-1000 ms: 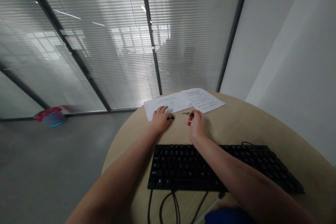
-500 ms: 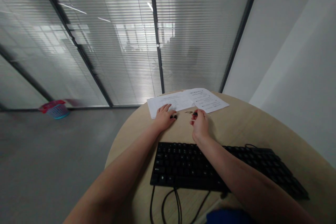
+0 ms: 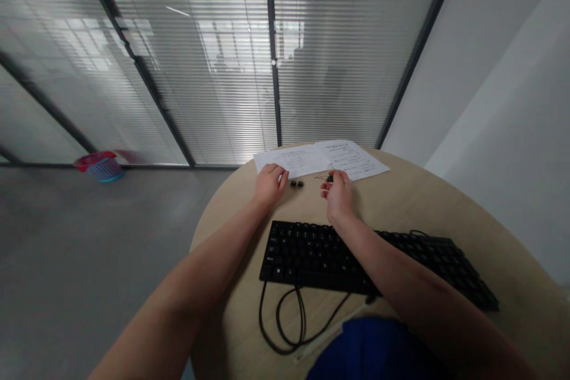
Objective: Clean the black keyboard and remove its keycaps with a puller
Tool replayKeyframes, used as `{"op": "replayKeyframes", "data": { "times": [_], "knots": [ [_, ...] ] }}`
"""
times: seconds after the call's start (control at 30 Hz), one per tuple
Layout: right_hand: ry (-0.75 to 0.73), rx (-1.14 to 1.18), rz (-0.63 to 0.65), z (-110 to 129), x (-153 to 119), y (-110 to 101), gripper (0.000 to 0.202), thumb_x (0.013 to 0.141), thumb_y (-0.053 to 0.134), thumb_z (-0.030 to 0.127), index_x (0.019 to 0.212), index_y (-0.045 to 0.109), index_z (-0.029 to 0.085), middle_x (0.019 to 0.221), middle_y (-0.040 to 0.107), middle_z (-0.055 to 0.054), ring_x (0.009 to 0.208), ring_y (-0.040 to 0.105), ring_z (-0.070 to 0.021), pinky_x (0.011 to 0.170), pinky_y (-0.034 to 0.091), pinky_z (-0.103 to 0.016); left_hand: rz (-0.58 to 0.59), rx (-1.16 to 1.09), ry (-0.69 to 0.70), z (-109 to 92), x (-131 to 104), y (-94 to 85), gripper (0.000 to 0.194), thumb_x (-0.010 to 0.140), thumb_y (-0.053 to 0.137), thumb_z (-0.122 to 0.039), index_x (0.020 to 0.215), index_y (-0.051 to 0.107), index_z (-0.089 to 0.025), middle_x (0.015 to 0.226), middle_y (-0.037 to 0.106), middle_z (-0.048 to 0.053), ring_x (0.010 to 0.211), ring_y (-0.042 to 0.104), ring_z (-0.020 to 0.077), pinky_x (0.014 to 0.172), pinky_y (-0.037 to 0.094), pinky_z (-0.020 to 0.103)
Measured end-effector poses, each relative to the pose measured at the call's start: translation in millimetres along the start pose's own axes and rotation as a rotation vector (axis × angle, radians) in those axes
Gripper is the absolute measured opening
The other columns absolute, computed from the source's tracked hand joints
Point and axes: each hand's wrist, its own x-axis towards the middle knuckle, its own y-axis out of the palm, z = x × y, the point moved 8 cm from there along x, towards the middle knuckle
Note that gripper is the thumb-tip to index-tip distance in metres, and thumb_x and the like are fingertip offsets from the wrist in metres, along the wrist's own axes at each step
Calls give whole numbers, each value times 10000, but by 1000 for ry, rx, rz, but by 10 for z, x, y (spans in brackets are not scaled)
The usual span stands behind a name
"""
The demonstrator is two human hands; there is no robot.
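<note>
Two small black pieces (image 3: 300, 184), side by side on the surface (image 3: 307, 205); toward three o'clock, a thin-tipped black implement (image 3: 330, 179), held.

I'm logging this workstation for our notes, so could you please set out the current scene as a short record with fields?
Left hand: palm down, no held thing visible
Beside left hand: two small black pieces
Right hand: pinching a small black item, too small to identify
Beyond hands: printed papers
Nearer the wearer: black keyboard, partly hidden by an arm
Near side of keyboard: looped black cable
Surface: light wood-toned table
Floor, far left: red and blue basket
</note>
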Motion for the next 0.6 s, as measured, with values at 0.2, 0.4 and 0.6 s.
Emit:
{"op": "replayKeyframes", "data": {
  "times": [0.2,0.4,0.6],
  "knots": [
    [-187,-56,158,350,-99,196,262,926,438,486,931,508,234,827,542,32,590,567,-91,469,371,-200,15,58,-4,-35,-73,8,333,1020,408,-314,855,666,-183,943,658,125,974,557,266,911,424,398],
    [-230,-216,315,712,-229,174,321,931,425,500,878,579,223,598,469,60,478,450,-103,421,322,-197,-9,17,-94,-8,-181,-88,322,1008,420,-311,822,655,-194,922,656,123,977,565,266,903,418,389],
    [-45,-274,534,701,-431,91,308,875,532,509,816,581,211,407,366,112,342,330,-87,365,282,-193,-34,-86,-290,135,-284,-150,433,1027,319,-347,725,593,-202,789,627,95,784,572,231,705,374,341]
  ]
}}
